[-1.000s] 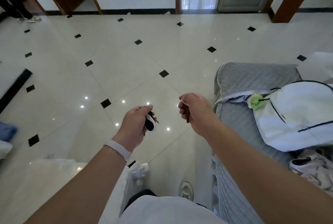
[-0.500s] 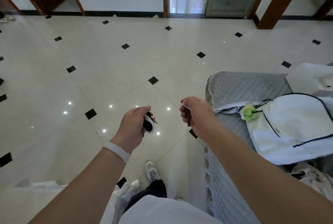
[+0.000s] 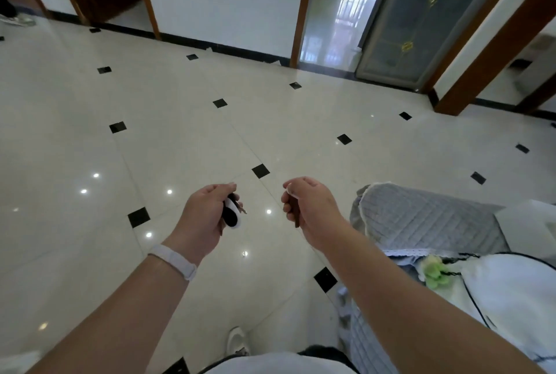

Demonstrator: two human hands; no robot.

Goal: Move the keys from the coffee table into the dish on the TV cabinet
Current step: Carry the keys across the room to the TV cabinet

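left hand gripping keys, arm outstretched

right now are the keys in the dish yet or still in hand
Still in hand: the left hand is closed around the keys, their black-and-white fob and a key tip sticking out above the tiled floor. No dish is in view.

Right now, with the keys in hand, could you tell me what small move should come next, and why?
Probably keep walking and turn to look for the TV cabinet. The left hand is closed on the keys and the right hand grips a small dark object, but only tiled floor and a grey-covered sofa show; no cabinet or dish is visible.
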